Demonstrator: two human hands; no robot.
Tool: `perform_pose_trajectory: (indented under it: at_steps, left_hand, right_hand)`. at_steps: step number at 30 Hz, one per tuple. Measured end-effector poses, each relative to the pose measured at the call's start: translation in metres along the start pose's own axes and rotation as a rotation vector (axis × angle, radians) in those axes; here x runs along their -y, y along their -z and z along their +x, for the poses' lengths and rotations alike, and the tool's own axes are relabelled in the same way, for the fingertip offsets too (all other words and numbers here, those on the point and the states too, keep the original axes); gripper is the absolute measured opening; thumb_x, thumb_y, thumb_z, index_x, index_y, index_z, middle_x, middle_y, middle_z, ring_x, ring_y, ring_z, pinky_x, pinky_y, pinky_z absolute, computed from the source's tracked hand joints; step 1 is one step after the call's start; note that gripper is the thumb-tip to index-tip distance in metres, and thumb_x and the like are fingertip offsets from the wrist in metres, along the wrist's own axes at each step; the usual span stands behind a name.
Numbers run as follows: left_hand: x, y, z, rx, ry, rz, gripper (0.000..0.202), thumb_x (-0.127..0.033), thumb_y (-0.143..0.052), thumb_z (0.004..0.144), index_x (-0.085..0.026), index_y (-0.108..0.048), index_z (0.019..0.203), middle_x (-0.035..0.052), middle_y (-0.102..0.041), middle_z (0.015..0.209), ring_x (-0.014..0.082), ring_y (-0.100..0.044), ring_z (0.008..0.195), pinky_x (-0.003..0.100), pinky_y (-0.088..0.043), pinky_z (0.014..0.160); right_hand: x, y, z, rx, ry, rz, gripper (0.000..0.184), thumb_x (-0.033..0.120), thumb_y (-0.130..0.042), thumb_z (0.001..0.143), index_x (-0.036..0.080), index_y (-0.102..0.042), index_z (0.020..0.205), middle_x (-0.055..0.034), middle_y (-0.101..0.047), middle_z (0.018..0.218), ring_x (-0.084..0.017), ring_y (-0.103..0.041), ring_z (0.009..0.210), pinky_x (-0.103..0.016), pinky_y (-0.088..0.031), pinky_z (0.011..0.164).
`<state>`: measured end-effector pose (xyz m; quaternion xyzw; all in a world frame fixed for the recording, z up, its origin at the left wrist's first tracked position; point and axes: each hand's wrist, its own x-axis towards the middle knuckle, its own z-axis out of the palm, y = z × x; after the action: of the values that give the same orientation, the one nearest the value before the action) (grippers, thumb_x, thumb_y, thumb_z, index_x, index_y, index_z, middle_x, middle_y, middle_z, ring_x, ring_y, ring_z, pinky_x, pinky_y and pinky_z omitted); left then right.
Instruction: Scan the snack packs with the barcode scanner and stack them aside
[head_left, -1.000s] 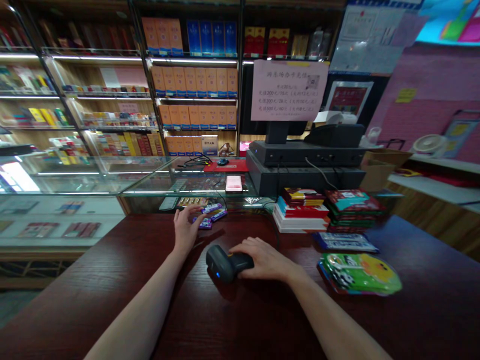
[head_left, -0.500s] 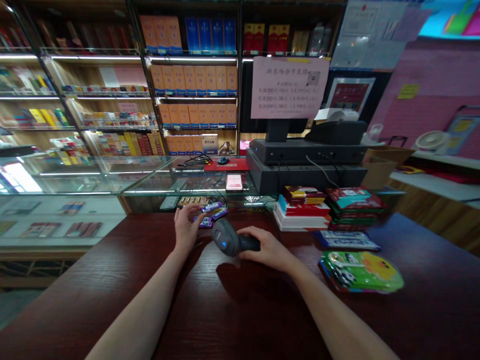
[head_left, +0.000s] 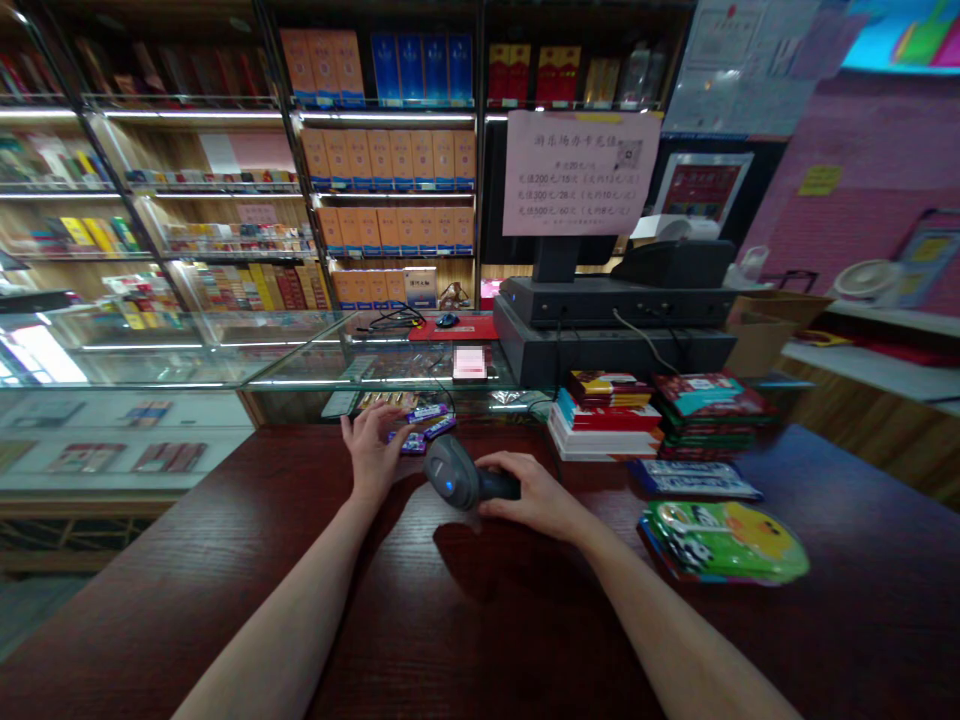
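Right hand (head_left: 534, 496): closed around the handle of a barcode scanner (head_left: 454, 475), head angled left toward purple snack bars (head_left: 412, 443). Left hand (head_left: 370, 457): open, empty, fingers spread just beside them.

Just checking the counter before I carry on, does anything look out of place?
The purple-wrapped bars by your left hand stand out: they lie loose and at odd angles at the far edge of the counter, unlike the stacked packets to the right.
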<state>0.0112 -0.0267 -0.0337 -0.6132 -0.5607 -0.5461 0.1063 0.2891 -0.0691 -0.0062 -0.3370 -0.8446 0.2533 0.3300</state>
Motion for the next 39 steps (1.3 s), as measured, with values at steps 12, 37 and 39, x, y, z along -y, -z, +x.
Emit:
perform_pose_trajectory:
  at_steps: [12, 37, 39]
  left_hand:
    - [0.002, -0.001, -0.001, -0.007, -0.011, -0.037, 0.022, -0.034, -0.071, 0.083, -0.027, -0.062, 0.102, 0.0035, -0.073, 0.108, 0.027, -0.059, 0.12, 0.058, -0.012, 0.12]
    - [0.0, -0.004, -0.003, 0.025, 0.024, -0.053, 0.021, -0.036, -0.072, 0.082, -0.028, -0.065, 0.099, 0.002, -0.075, 0.106, 0.0252, -0.063, 0.115, 0.055, -0.016, 0.12]
    - [-0.001, -0.004, -0.002, 0.032, 0.036, -0.08, 0.022, -0.036, -0.072, 0.081, -0.027, -0.065, 0.1, 0.0015, -0.076, 0.103, 0.025, -0.064, 0.113, 0.054, -0.018, 0.12]
  right_hand:
    - [-0.003, 0.0, -0.001, 0.01, -0.007, 0.003, 0.043, 0.03, -0.082, 0.074, 0.024, -0.067, 0.113, -0.001, -0.072, 0.107, -0.021, -0.065, 0.098, -0.032, -0.046, 0.088]
    - [0.002, -0.013, -0.005, 0.27, 0.089, -0.211, 0.056, 0.039, -0.087, 0.07, 0.026, -0.065, 0.12, -0.0026, -0.07, 0.108, -0.023, -0.062, 0.106, -0.037, -0.037, 0.098]
    - [0.002, -0.013, -0.005, 0.277, 0.089, -0.222, 0.057, 0.043, -0.087, 0.071, 0.027, -0.065, 0.121, -0.0028, -0.07, 0.108, -0.024, -0.062, 0.105, -0.038, -0.038, 0.097]
